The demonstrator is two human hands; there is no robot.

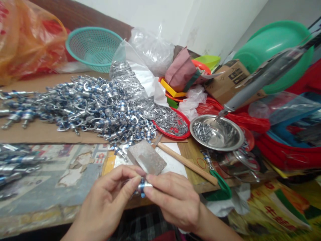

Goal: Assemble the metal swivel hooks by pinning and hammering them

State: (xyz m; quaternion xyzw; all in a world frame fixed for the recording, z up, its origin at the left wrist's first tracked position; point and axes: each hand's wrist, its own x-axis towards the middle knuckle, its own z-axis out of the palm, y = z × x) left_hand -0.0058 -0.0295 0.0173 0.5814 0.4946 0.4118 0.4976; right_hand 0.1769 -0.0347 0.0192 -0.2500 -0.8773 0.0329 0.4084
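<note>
Between my two hands is a small silver metal fitting with blue bands (142, 187), held just over the table's front edge. My left hand (107, 197) pinches its left side with thumb and forefinger. The fingers of my right hand (175, 197) close on its right side. Much of the fitting is hidden behind the fingertips. Directly beyond the hands lies a flat grey metal block (147, 156). A hammer with a wooden handle (188, 163) rests to the right of the block, its head partly hidden.
A large heap of similar blue-banded fittings (95, 103) covers cardboard at the left. Small metal pins fill a red plate (187, 133), beside a steel bowl (225, 142) of screw-like pieces. A grey electric screwdriver-like tool (250, 90) hangs over the bowl. A teal basket (94, 33) stands behind.
</note>
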